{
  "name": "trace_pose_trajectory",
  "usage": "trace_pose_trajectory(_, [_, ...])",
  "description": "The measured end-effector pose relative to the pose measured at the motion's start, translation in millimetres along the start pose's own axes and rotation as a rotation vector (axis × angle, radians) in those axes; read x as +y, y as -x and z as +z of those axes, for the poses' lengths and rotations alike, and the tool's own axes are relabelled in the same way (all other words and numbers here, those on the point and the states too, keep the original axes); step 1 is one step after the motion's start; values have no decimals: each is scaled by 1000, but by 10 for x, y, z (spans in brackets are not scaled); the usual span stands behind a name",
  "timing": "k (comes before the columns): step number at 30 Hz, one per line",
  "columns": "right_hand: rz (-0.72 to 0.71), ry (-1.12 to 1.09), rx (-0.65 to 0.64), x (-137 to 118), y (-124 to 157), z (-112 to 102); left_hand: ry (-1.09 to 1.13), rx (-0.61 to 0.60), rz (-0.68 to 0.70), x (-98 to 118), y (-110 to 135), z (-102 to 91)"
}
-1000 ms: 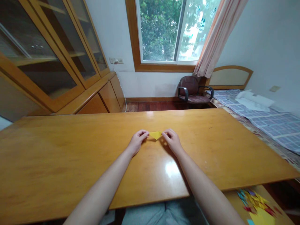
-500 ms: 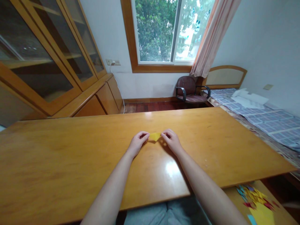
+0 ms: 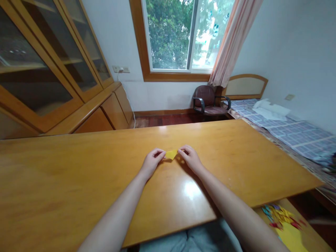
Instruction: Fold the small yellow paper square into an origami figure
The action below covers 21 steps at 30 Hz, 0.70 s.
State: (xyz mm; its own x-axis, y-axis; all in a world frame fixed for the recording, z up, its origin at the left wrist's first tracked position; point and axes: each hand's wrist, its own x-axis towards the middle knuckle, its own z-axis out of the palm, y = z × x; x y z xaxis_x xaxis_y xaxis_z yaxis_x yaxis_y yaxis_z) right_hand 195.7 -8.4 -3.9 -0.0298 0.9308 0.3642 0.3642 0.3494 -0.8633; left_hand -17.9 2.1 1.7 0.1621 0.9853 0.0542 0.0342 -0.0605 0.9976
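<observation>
A small folded piece of yellow paper (image 3: 171,154) is stretched between my two hands, just above the wooden table (image 3: 78,175). Its lower edge comes to a point. My left hand (image 3: 153,161) pinches the left end between thumb and fingers. On the other side, my right hand (image 3: 190,157) pinches the right end the same way. The fingertips hide both ends of the paper, and the folds are too small to make out.
At the lower right, a lower surface holds a pile of colourful folded paper pieces (image 3: 282,214) and a yellow sheet (image 3: 291,238). A brown armchair (image 3: 207,99) stands beyond the table, a bed (image 3: 296,131) to the right, a glass-door cabinet (image 3: 86,87) to the left.
The view has turned slightly right, so the room sits further left. Both hands still pinch the yellow paper, which now tilts a little, its right side higher.
</observation>
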Motion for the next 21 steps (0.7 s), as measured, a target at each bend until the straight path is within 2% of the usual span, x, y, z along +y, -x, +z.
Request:
trace_pose_trajectory(3, [143, -138, -36, -59, -40, 38, 26, 36, 6, -8, -16, 0])
trace_pose_trajectory(6, [214, -223, -60, -163, -108, 73, 115, 76, 0, -44, -40, -1])
trace_pose_trajectory(14, [225, -347, -56, -307, -283, 223, 298, 116, -64, -90, -73, -3])
trace_pose_trajectory(21, [242, -388, -23, -272, -219, 412, 314, 123, -102, -43, -57, 14])
